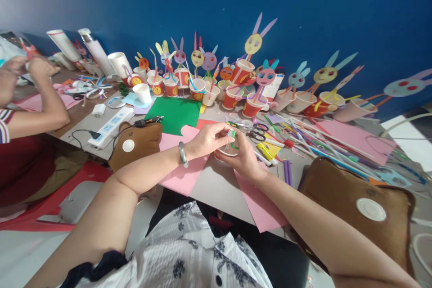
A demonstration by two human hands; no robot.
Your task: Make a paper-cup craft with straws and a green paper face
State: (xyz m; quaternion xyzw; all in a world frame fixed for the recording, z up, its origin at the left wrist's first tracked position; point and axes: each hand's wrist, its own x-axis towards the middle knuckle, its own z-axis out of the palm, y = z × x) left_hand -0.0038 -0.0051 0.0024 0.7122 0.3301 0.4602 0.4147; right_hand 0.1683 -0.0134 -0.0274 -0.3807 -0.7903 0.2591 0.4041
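Observation:
My right hand curls around a paper cup with a white rim, low over the table in front of me. Just above the cup's mouth, my left hand is closed in a pinch. At its fingertips is a small shiny, clear piece with green beside it; I cannot make out its kind. The two hands nearly meet and hide much of the cup. Pink paper sheets lie beneath and beside my hands. Black-handled scissors rest just beyond my right hand.
Paper cups topped with paper rabbit heads line the blue wall. A green sheet, a power strip and brown cushions lie around. Coloured strips spread rightward. At far left, another person's hands hold something red.

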